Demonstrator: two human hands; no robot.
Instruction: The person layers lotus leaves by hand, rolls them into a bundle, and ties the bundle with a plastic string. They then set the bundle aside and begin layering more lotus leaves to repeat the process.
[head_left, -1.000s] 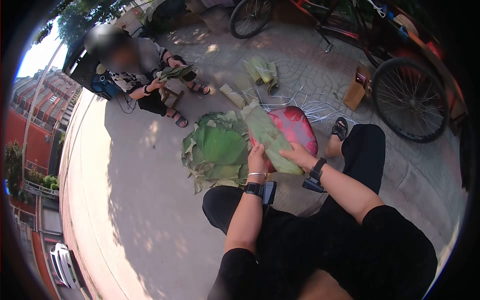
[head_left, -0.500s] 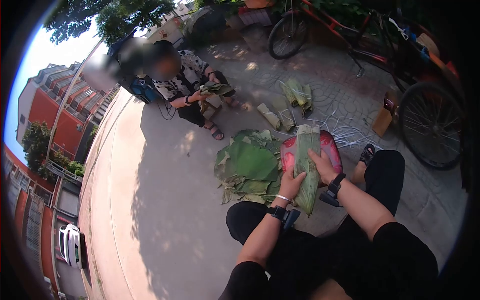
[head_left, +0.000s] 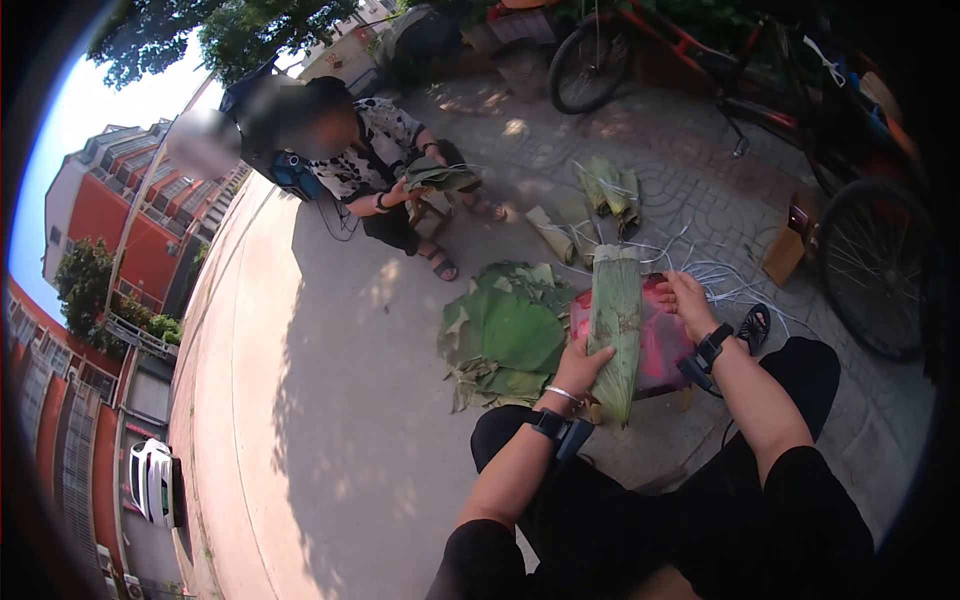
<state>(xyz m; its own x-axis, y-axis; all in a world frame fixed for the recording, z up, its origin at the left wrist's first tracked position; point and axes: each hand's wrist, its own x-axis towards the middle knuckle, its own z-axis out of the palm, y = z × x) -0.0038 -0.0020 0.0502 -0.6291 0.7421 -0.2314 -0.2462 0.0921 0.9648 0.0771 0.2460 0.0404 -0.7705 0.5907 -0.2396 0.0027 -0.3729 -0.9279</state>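
Observation:
A long folded bundle of green leaves [head_left: 616, 325] stands over a pink and red padded surface [head_left: 665, 345] in front of me. My left hand [head_left: 582, 368] grips the bundle's lower left side, thumb across its front. To the right, my right hand [head_left: 686, 300] is off the bundle, its fingers apart and slightly curled above the pink surface. A pile of flat green leaves [head_left: 510, 330] lies on the ground left of the bundle. White strings [head_left: 705, 268] spread over the paving behind the pink surface.
A seated person [head_left: 385, 150] holds folded leaves [head_left: 440, 175] across from me. Tied leaf bundles [head_left: 607, 188] lie on the paving. A cardboard box [head_left: 790, 245] and a tricycle wheel [head_left: 877, 268] stand at the right. A white car [head_left: 153, 482] is far left.
My right hand has let go of the leaf bundle and moved up and to the right. My left hand still holds the bundle. The view has shifted slightly.

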